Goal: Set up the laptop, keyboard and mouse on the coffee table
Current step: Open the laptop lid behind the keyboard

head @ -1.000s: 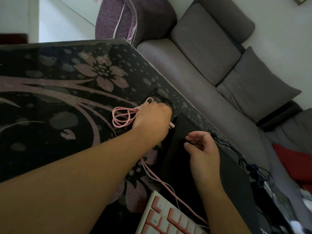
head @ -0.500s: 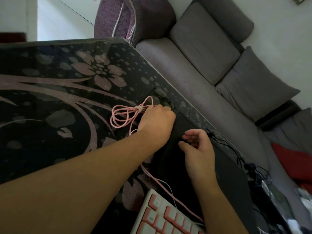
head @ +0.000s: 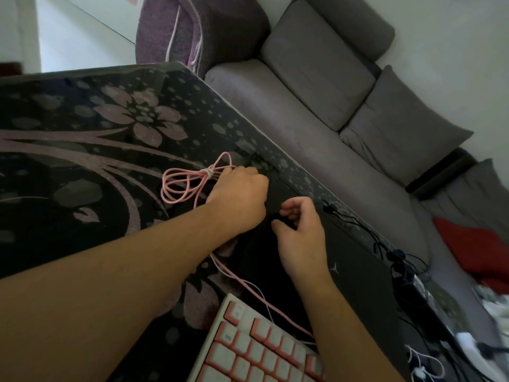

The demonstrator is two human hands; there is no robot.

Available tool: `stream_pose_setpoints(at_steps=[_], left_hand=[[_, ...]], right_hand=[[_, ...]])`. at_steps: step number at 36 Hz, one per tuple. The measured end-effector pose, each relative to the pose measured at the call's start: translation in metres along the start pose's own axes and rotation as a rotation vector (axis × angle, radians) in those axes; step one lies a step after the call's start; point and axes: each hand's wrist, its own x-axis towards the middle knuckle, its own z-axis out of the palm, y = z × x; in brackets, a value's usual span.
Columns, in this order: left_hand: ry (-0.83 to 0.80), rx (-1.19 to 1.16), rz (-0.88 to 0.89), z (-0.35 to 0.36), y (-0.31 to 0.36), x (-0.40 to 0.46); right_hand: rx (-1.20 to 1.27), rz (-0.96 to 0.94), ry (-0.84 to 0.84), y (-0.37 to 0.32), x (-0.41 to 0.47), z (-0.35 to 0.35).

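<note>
A closed black laptop [head: 355, 288] lies on the dark floral coffee table [head: 82, 166] along its right edge. A pink and white keyboard [head: 256, 351] sits at the bottom, its pink cable [head: 179, 186] running up to a tied coil on the table. My left hand [head: 237, 197] is closed around the cable's end at the laptop's far left corner; the plug itself is hidden under the fingers. My right hand [head: 300, 232] hovers over the laptop lid beside it, fingers curled and empty. No mouse is visible.
A grey sofa [head: 316, 111] with cushions runs along the table's right side. Black cables [head: 396, 255] trail along the table's right edge. A white power strip [head: 468, 343] and white cords lie at the bottom right. A purple fabric item [head: 192, 31] sits beyond the far corner.
My left hand has shifted slightly toward the laptop's corner with the pink cable end, and the coil trailed after it. My right hand has closed in beside the left.
</note>
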Motion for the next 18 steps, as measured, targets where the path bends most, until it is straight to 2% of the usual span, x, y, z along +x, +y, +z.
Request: stream_pose_setpoints(at_steps=[8, 13, 18], left_hand=[[-0.132, -0.047, -0.006, -0.010, 0.018, -0.021], [-0.229, 0.116, 0.079, -0.010, 0.037, -0.035], [-0.357, 0.257, 0.134, -0.021, 0.055, -0.048]], right_hand=[[-0.190, -0.010, -0.022, -0.007, -0.001, -0.004], [-0.256, 0.029, -0.068, -0.008, -0.010, -0.019], [-0.206, 0.182, -0.164, 0.016, -0.039, -0.066]])
